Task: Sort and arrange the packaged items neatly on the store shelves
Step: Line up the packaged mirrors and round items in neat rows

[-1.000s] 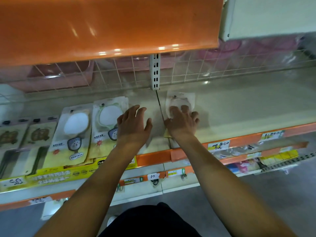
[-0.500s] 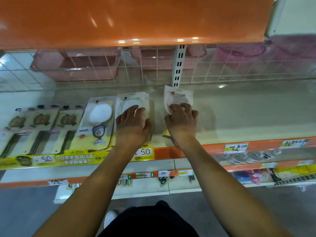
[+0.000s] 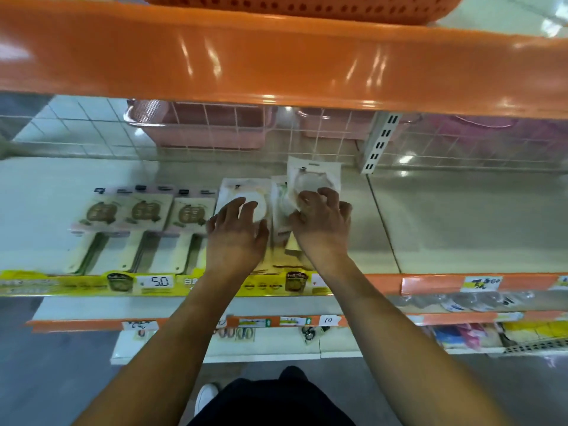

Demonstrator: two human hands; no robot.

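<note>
Flat carded packs lie on the pale shelf (image 3: pixel 461 216). My left hand (image 3: pixel 235 233) rests flat, fingers straight, on a pack with a white round item (image 3: pixel 242 192). My right hand (image 3: pixel 321 224) has its fingers curled on a clear-fronted pack with a round item (image 3: pixel 313 176), which sits partly over a neighbouring pack with green trim (image 3: pixel 281 198). Left of my hands lies a row of packs with brown oval prints (image 3: pixel 144 212), and below them long pale packs (image 3: pixel 113 252).
An orange upper shelf edge (image 3: pixel 276 56) overhangs the work area. Pink baskets (image 3: pixel 203 124) sit behind a wire grid at the back. A yellow price strip (image 3: pixel 92 284) runs along the shelf front. Lower shelves hold small goods (image 3: pixel 461 302). A white upright (image 3: pixel 379 142) divides the bays.
The camera view shifted left and my right hand slid its pack leftward, up against the green-trimmed pack. My left hand moved from the green-trimmed pack onto the pack with the white round item.
</note>
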